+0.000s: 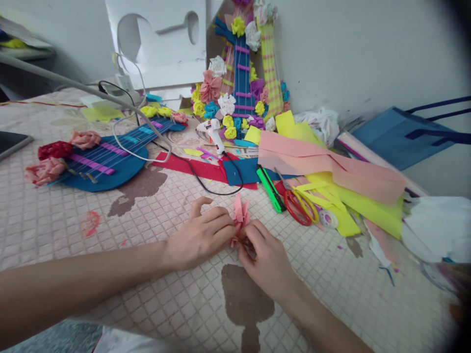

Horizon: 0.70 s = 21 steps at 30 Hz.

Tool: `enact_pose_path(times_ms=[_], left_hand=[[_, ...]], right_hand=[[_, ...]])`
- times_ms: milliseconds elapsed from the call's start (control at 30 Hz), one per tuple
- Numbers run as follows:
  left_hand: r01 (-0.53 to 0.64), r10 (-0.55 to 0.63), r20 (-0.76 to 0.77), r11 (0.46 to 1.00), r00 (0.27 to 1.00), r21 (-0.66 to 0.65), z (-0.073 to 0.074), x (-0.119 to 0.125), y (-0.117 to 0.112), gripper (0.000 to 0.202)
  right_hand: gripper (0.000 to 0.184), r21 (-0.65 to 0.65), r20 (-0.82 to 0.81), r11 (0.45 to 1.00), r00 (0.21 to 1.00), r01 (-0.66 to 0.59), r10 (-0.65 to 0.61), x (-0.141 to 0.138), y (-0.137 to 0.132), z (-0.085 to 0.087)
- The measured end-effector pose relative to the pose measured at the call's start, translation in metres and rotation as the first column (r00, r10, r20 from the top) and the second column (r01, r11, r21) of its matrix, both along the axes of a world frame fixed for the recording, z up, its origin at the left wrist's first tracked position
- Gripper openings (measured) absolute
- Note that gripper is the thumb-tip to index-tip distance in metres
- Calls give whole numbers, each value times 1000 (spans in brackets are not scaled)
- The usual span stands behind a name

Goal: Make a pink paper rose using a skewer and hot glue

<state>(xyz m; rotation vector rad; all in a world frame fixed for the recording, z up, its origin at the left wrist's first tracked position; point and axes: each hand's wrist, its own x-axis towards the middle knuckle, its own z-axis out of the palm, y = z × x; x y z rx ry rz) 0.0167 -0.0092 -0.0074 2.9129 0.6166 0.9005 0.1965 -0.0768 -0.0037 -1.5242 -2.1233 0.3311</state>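
Note:
Low over the table's near middle, both hands meet around a small pink paper flower (pixel 241 213) with pointed, folded petals sticking up. My left hand (pixel 206 233) has its fingers closed on the flower's left side, the index finger raised and bent. From the right, my right hand (pixel 263 252) pinches the flower's lower part between thumb and fingers. The fingers hide its base. Beyond the hands lie a green box cutter (pixel 270 189), red-and-yellow-handled scissors (pixel 300 203) and a white glue gun (pixel 213 133) with a black cord.
A blue paper guitar (pixel 106 166) with paper roses lies at the left. Decorated guitar models (pixel 243 73) lean against the wall. Pink paper (pixel 294 154), yellow sheets (pixel 371 211) and a tape roll (pixel 328 219) lie at the right. A grey lamp arm (pixel 73 78) crosses the upper left.

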Motion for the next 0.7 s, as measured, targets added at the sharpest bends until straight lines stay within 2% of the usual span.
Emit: enact_pose_path(times_ms=[233, 400, 700], left_hand=[[-6, 6, -20, 1000, 1000, 14, 0, -1, 0, 17], [13, -13, -7, 999, 1000, -46, 1, -1, 1, 18], [48, -47, 10, 983, 999, -176, 0, -4, 1, 13]], right_hand=[[9, -18, 38, 1000, 999, -21, 22, 3, 2, 3], [9, -59, 44, 998, 998, -38, 40, 4, 2, 4], [9, -58, 61, 997, 997, -42, 45, 4, 1, 4]])
